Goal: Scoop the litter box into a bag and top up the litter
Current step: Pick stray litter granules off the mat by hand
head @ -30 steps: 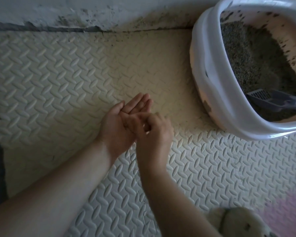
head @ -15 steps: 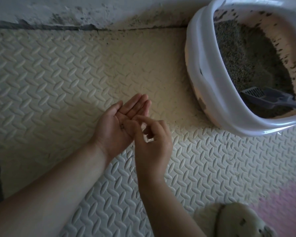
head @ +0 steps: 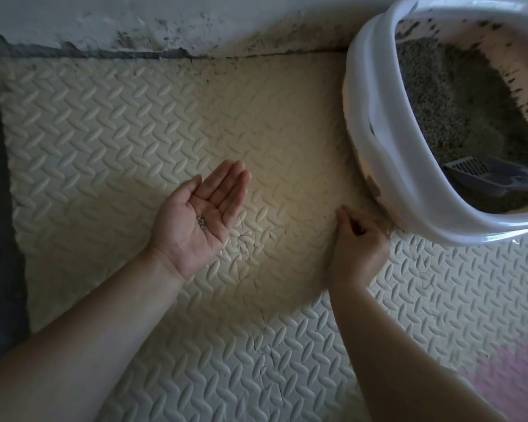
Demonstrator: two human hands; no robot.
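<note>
- Left of the litter box point(head: 378, 123), the left hand point(head: 195, 220) lies palm up, fingers point(head: 229, 185) straight and together, cupping stray litter grains point(head: 201, 222).
- Right hand point(head: 358, 242) meets the mat point(head: 134, 132) at the box's base, fingers bunched (pinching a grain? cannot tell).
- Scoop point(head: 488, 178) lies in the litter point(head: 439, 95).

No readable text anywhere in view, no label or brand on the white litter box point(head: 378, 123), none on the grey scoop point(head: 488, 178), no numbers or signs on the patterned floor mat point(head: 134, 132) or the wall point(head: 165, 19)
</note>
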